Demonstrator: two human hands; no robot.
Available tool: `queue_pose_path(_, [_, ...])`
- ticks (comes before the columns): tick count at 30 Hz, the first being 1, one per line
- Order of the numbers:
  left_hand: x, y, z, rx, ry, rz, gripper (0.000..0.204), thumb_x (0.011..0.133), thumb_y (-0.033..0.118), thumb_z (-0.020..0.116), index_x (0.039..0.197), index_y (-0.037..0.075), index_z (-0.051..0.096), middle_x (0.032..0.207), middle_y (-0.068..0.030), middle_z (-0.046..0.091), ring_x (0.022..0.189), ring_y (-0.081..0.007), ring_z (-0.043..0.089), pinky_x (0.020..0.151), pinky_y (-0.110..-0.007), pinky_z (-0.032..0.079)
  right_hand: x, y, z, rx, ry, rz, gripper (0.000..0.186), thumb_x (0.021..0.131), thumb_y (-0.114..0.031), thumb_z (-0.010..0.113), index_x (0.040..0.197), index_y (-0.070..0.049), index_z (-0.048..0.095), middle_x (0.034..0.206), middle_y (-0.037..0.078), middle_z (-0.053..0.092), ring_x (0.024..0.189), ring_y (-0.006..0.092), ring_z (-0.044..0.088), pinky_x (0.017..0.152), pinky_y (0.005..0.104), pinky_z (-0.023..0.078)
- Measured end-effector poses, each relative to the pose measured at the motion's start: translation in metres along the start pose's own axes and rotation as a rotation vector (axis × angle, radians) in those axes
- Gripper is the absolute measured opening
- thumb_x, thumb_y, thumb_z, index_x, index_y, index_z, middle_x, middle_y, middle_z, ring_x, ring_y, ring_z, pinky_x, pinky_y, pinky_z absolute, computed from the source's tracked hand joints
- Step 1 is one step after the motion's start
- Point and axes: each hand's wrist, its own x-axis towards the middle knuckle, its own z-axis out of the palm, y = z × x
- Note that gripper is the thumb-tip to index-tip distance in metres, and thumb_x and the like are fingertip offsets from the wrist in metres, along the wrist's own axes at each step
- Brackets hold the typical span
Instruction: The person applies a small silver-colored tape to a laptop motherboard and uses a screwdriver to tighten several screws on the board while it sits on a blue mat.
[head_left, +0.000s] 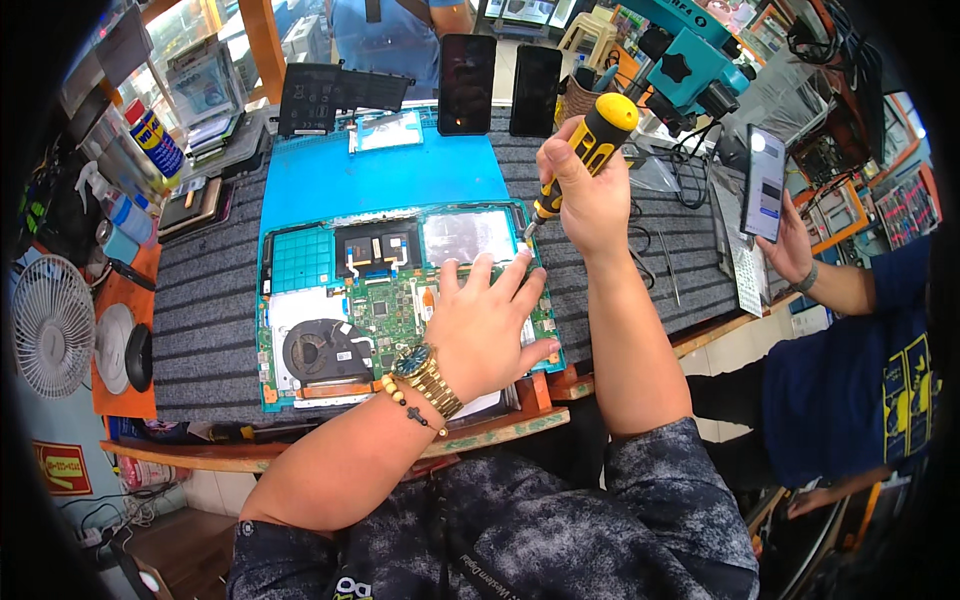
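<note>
Teal, opened laptop point(382, 308) lies under the spread left grip point(480, 325), beside the right grip point(592, 200) clasping a screwdriver point(602, 130).

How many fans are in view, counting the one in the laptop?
2: a black cooling fan in the near-left part of the laptop base, and a white desk fan at far left. Others may be hidden.

Pale tiled floor point(215, 490) beneath a wood-edged bench point(505, 428)
</note>
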Motion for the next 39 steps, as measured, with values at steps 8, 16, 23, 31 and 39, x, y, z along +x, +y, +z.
queue_pose_path(8, [0.000,0.000,-0.001,-0.003,-0.006,-0.001,0.079,0.095,0.061,0.076,0.154,0.010,0.063,0.162,-0.0136,0.057,0.142,-0.0424,0.054,0.115,-0.069,0.039,-0.001,-0.002,0.002,-0.024,-0.004,-0.031,0.031,0.101,-0.029,0.087,0.105,-0.009,0.063,0.080,-0.002,0.066,0.073,0.0073,0.062,0.068,0.0244,0.050])
queue_pose_path(16, [0.000,-0.001,-0.001,-0.021,0.003,-0.002,0.079,0.095,0.060,0.076,0.153,0.009,0.064,0.161,-0.0144,0.059,0.141,-0.0432,0.055,0.115,-0.068,0.038,0.000,-0.002,-0.001,-0.020,-0.029,-0.056,0.030,0.103,-0.031,0.085,0.105,-0.009,0.064,0.080,-0.003,0.065,0.072,0.0070,0.061,0.067,0.0244,0.049])
queue_pose_path(23, [0.000,-0.001,-0.002,-0.013,0.003,0.000,0.079,0.095,0.061,0.076,0.153,0.009,0.064,0.161,-0.0146,0.058,0.142,-0.0433,0.054,0.115,-0.067,0.038,-0.001,-0.002,0.001,0.005,-0.020,-0.054,0.030,0.103,-0.031,0.085,0.105,-0.009,0.064,0.081,-0.003,0.065,0.073,0.0069,0.061,0.068,0.0246,0.049])
queue_pose_path(31, [0.000,-0.001,-0.002,-0.023,-0.008,-0.004,0.079,0.095,0.061,0.075,0.153,0.009,0.064,0.162,-0.0143,0.058,0.142,-0.0428,0.054,0.115,-0.067,0.038,-0.003,-0.002,-0.004,0.021,-0.013,-0.075,0.031,0.106,-0.033,0.082,0.111,-0.008,0.063,0.083,-0.001,0.066,0.075,0.0077,0.062,0.070,0.0247,0.049])
queue_pose_path(39, [0.006,-0.001,-0.006,-0.122,0.196,-0.100,0.051,0.094,0.037,0.083,0.134,0.008,0.072,0.140,-0.0128,0.070,0.126,-0.0377,0.062,0.104,-0.056,0.046,0.008,-0.008,-0.042,0.443,0.089,-0.078,0.047,0.113,-0.060,0.058,0.114,-0.013,0.062,0.085,0.005,0.063,0.082,0.0183,0.058,0.076,0.0350,0.047])
